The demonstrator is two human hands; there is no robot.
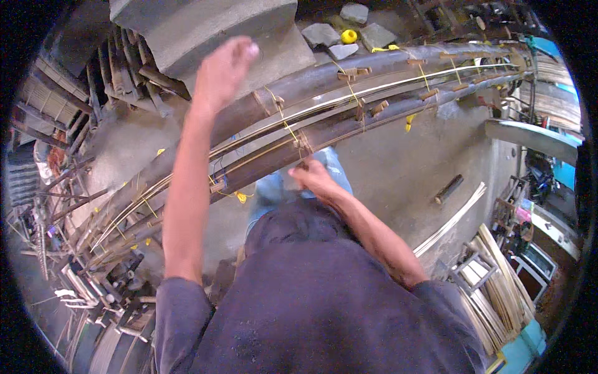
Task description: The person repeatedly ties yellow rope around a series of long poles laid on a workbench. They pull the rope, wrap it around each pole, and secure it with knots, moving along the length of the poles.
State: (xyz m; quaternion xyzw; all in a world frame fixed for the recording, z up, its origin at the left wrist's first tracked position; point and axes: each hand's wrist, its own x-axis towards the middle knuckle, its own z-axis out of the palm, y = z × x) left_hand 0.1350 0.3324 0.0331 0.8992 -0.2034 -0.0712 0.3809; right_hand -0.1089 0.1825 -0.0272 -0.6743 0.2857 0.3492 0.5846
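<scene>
Two long dark poles run side by side across the view, the far pole (324, 76) and the near pole (265, 161). Yellow cord (286, 122) is strung between them at several places, tied around short wooden pegs (357, 72). Thin pale strips (336, 100) lie lengthwise between the poles. My left hand (225, 70) is raised beyond the far pole, its fingers curled and a little blurred; whatever they hold does not show. Just below the near pole, by a cord tie, my right hand (314, 179) is closed, with its fingertips partly hidden.
Stone blocks (321, 35) and a yellow roll (349, 37) lie behind the far pole, by a concrete step (249, 25). A short log (448, 189) and pale strips (451, 221) rest on the floor at right. Wood pieces (93, 290) are piled at lower left.
</scene>
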